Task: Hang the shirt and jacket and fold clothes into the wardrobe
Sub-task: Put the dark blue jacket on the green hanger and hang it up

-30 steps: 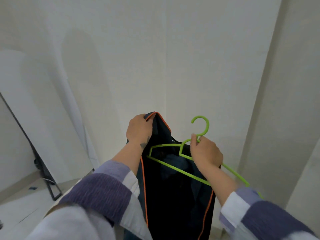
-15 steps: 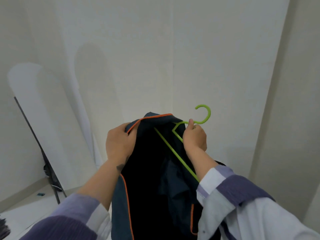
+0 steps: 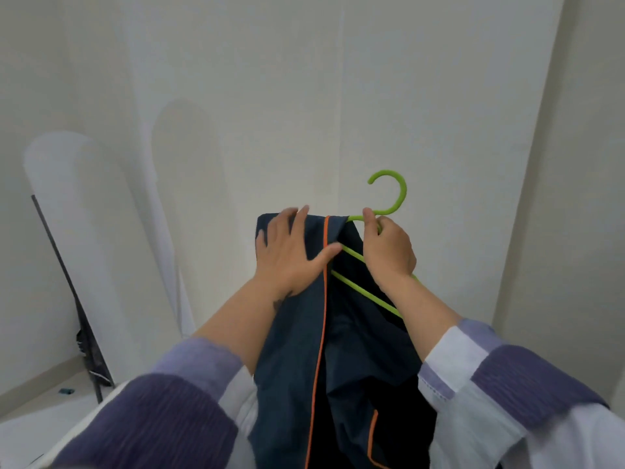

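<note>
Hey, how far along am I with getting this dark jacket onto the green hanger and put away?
Done: one shoulder of the navy jacket already sits over the green hanger. In hand: the right hand pinches the hanger's neck below the hook, while the left hand lies flat on the covered shoulder, smoothing it. Left: the near arm of the hanger is bare, no rail or wardrobe is in view, and no shirt or folded clothes show.

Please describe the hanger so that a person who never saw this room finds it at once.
Look at the pale wall ahead, where two hands hold up a dark navy jacket with orange piping. The hanger is partly inside it, gripped by the right hand. It is the only bright green thing.
</note>
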Motion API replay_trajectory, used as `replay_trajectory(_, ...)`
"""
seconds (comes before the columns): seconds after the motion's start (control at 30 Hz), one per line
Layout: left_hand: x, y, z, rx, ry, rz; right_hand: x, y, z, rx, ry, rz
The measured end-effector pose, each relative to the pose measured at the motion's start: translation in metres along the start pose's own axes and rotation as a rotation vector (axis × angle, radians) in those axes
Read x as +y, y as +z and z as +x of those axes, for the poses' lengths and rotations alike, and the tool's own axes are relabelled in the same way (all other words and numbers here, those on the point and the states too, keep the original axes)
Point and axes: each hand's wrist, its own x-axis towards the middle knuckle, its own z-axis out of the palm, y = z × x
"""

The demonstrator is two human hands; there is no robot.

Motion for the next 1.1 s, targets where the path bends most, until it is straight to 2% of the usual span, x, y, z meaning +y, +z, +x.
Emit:
replay_trajectory(0.1, 0.015, -0.006, 0.023, -0.065, 0.134, 0.221, -0.004, -0.011, -0.004, -0.008, -0.076, 0.003)
replay_trajectory(0.17, 0.022, -0.011, 0.03, -0.1, 0.16, 0.336, -0.006, -0.02, -0.007, -0.023, -0.107, 0.012)
replay_trajectory(0.33, 0.027, -0.009, 0.024, -0.009, 0.128, 0.328, -0.006, -0.037, -0.013, -0.122, -0.154, 0.133)
replay_trajectory(0.4, 0.026, -0.011, 0.02, 0.037, 0.083, 0.323, 0.002, -0.036, -0.021, -0.034, -0.19, -0.002)
replay_trajectory(0.47, 0.027, -0.019, 0.018, 0.103, 0.018, 0.31, 0.014, -0.034, -0.037, 0.129, -0.218, -0.165)
replay_trajectory(0.53, 0.03, -0.03, 0.017, 0.164, -0.049, 0.3, 0.026, -0.032, -0.06, 0.216, -0.216, -0.234)
replay_trajectory(0.57, 0.032, -0.036, 0.016, 0.19, -0.074, 0.296, 0.032, -0.03, -0.07, 0.185, -0.186, -0.249)
replay_trajectory(0.7, 0.046, -0.052, 0.011, 0.228, -0.099, 0.261, 0.041, -0.02, -0.105, -0.12, -0.041, -0.249)
replay_trajectory(0.9, 0.066, -0.063, 0.002, 0.255, -0.12, 0.179, 0.037, -0.03, -0.146, -0.307, 0.301, -0.215)
replay_trajectory(1.0, 0.071, -0.065, -0.005, 0.248, -0.112, 0.141, 0.044, -0.046, -0.153, -0.301, 0.393, -0.045)
replay_trajectory(1.1, 0.075, -0.069, -0.015, 0.268, -0.101, 0.114, 0.054, -0.069, -0.15, -0.237, 0.44, -0.039)
